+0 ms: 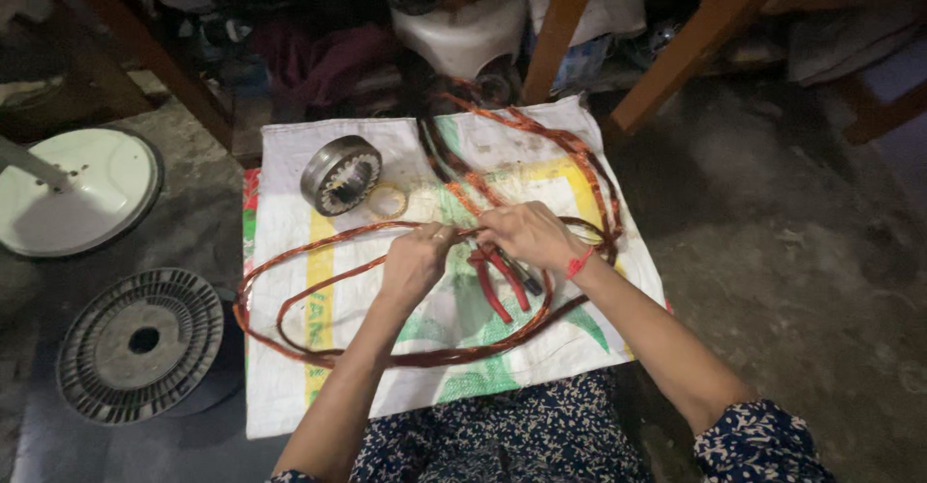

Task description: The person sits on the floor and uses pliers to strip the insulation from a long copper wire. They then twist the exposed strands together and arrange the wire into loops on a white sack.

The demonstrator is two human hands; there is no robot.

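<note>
Both the left hand (415,261) and right hand (526,234) are pinching the copper wire loops (386,353), apparently only partly sorted, while red-handled pliers (497,280) and the stator (340,174) are lying untouched.

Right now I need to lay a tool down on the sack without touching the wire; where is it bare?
Bare patches of the white woven sack: the near left corner outside the copper wire loops, and the far edge right of the grey ring-shaped metal stator. The middle is crowded: both hands work above the red-handled pliers.
</note>
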